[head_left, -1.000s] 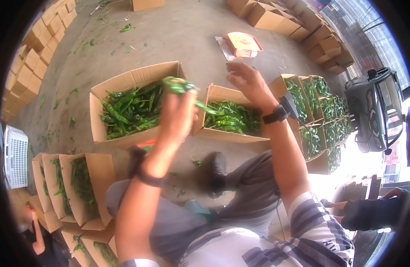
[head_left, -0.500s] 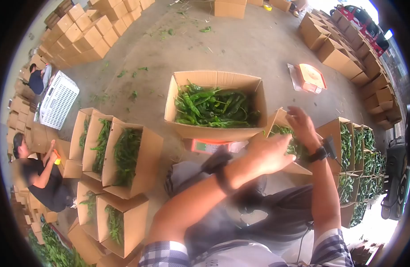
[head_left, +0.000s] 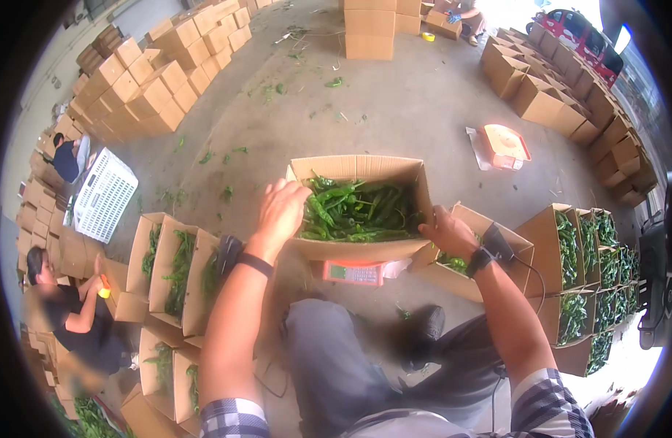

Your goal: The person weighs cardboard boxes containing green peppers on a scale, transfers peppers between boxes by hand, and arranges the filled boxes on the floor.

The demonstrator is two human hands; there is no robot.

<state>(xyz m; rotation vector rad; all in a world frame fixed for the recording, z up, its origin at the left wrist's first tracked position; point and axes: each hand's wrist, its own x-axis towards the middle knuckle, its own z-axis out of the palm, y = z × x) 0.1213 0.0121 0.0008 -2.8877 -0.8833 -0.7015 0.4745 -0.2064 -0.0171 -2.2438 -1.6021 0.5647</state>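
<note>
A cardboard box (head_left: 358, 250) full of long green peppers (head_left: 361, 210) stands in front of me, its top open. It appears to rest on an orange-red scale (head_left: 353, 273), whose keypad panel shows below the box's near side. My left hand (head_left: 283, 208) grips the box's left wall, fingers curled over the rim. At the opposite end my right hand (head_left: 453, 232) holds the right wall, with its fingertips at the rim. Beside the right hand sits a second open box (head_left: 496, 274), partly hidden by my wrist, with green peppers in it.
More open boxes of peppers stand at left (head_left: 164, 274) and right (head_left: 551, 252). Another orange scale (head_left: 505, 146) lies on the floor ahead. A person (head_left: 80, 306) holds a yellow-orange tool at left, near a white crate (head_left: 106, 196). Boxes (head_left: 150, 95) are stacked behind.
My hands have moved from above the right-hand box to the two ends of the pepper box and taken hold of it. The view has tilted up slightly.
</note>
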